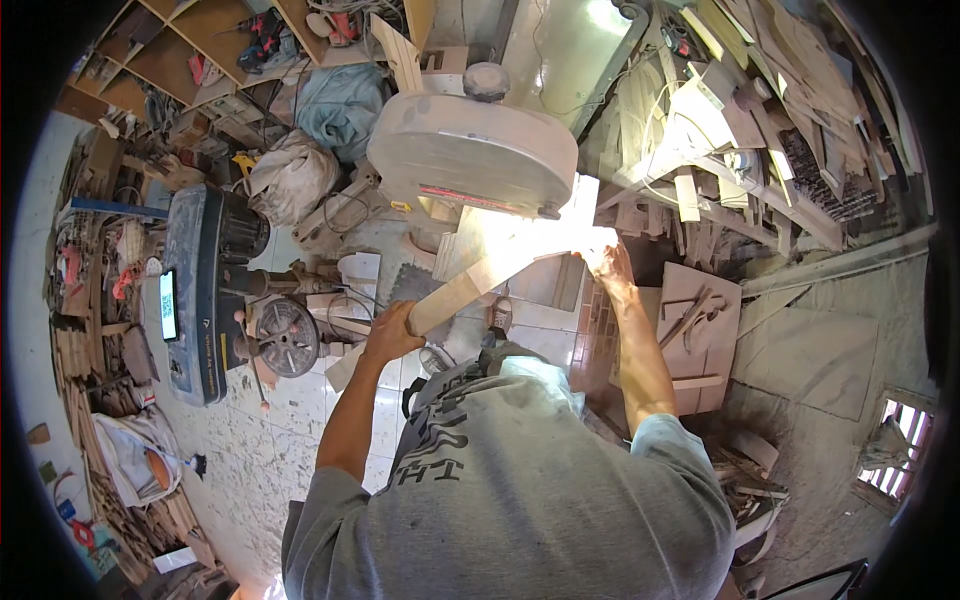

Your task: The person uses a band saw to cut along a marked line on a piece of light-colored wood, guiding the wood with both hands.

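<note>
A long pale wooden strip (470,285) slants from lower left to upper right across the sunlit table (580,200) of a dusty band saw (470,150). My left hand (390,332) is shut around the strip's near end. My right hand (606,260) rests on its far end at the table's right side, fingers pressed on the wood. Glare hides the spot where strip and blade meet. My grey T-shirt fills the lower middle of the view.
A dark drill press (205,290) stands at the left, a spoked wheel (287,337) beside it. Wood offcuts lie on the tiled floor and on a board (700,330) at the right. Shelves with tools (230,50) and stacked timber (780,120) line the back.
</note>
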Available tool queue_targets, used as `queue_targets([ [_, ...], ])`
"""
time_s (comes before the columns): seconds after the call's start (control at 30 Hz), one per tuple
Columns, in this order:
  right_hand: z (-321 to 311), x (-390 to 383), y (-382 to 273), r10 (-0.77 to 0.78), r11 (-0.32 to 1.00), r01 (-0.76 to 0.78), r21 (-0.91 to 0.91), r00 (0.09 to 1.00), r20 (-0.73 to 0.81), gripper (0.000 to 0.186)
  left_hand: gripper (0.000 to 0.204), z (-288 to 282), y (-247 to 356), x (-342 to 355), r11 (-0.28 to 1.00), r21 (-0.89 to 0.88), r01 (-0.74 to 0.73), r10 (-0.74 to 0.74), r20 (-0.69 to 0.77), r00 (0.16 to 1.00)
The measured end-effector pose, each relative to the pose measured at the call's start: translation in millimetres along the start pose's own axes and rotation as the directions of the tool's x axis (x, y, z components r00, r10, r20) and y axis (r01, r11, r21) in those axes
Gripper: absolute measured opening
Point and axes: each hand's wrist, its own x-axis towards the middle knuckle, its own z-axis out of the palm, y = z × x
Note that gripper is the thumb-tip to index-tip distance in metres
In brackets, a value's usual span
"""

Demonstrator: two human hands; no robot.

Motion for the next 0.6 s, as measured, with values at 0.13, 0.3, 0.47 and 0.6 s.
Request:
queue_targets([
  [0.13, -2.1, 2.5, -1.6, -0.040, 0.999, 0.040, -0.023, 0.999, 0.005, 0.015, 0.077, 0.2, 2.8, -2.0, 1.000, 0.015, 0.004, -0.004, -0.010, 1.000],
  [0.3, -5.1, 3.5, -4.3, -0.068, 0.997, 0.068, -0.027, 0.998, 0.005, 0.014, 0.077, 6.0, -3.3, -1.2, 1.000, 0.015, -0.016, 0.016, -0.028, 0.999],
  [0.47, -7.5, 5.9, -4.2, -0.042, 0.999, 0.042, 0.021, 0.999, 0.026, 0.013, 0.076, 5.9, 3.7, -1.3, 1.000, 0.014, 0.002, -0.002, -0.019, 1.000],
  [0.6, -8.7, 7.5, -7.7, -0.084, 0.996, 0.085, -0.020, 0.996, 0.008, 0.013, 0.075, 8.0, 4.7, -3.9, 0.999, 0.036, -0.008, 0.010, -0.047, 0.999],
])
